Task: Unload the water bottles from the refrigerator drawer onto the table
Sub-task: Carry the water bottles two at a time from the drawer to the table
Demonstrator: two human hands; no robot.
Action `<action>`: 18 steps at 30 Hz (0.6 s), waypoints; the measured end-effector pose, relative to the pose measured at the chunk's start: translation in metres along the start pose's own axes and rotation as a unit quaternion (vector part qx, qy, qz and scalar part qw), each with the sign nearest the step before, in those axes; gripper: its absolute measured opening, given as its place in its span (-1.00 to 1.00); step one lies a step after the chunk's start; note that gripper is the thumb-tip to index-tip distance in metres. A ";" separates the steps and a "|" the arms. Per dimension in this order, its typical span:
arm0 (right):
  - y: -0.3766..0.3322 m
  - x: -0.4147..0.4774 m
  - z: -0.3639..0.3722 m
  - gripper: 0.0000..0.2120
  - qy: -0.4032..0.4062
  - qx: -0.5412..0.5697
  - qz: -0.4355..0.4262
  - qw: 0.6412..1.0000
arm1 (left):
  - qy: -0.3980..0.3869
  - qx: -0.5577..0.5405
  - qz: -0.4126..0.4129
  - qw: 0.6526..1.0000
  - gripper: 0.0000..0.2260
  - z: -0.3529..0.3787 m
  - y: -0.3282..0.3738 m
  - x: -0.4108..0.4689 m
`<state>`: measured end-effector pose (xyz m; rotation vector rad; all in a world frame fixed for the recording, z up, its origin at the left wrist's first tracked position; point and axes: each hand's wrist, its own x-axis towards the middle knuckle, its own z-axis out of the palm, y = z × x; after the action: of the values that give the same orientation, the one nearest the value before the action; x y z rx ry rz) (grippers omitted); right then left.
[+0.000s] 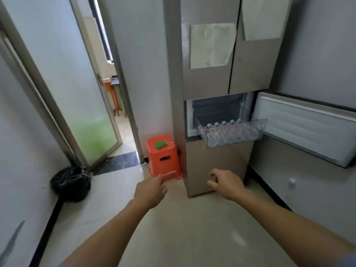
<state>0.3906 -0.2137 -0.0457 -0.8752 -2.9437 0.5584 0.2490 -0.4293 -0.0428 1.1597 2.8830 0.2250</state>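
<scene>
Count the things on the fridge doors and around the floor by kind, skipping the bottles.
Paper sheets on the fridge doors: 2 (left, right)
Orange stool: 1
Green pad on the stool: 1
Black bin bag: 1
Total: 5

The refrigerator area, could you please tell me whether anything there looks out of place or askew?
The paper sheet on the upper refrigerator door hangs crooked, its edges curling. The clear drawer juts out, full of water bottles, beside its open door, as the task expects. Nothing looks spilled or damaged.
</scene>
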 end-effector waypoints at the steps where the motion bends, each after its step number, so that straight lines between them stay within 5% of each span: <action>1: 0.018 0.014 -0.006 -0.61 0.007 0.001 0.018 1.000 | -0.007 -0.013 0.014 1.000 -0.81 0.006 0.012 0.027; 11: 0.165 0.143 -0.084 -0.61 0.056 0.049 0.153 0.985 | -0.045 -0.013 0.134 0.990 -0.81 0.016 0.136 0.255; 18: 0.240 0.242 -0.102 -0.62 0.048 0.077 0.159 0.983 | -0.063 -0.043 0.134 0.988 -0.84 0.044 0.184 0.361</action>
<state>0.3249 0.1353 -0.0522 -1.3209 -2.6473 0.7211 0.1183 -0.0436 -0.0488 1.4857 2.5761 0.2686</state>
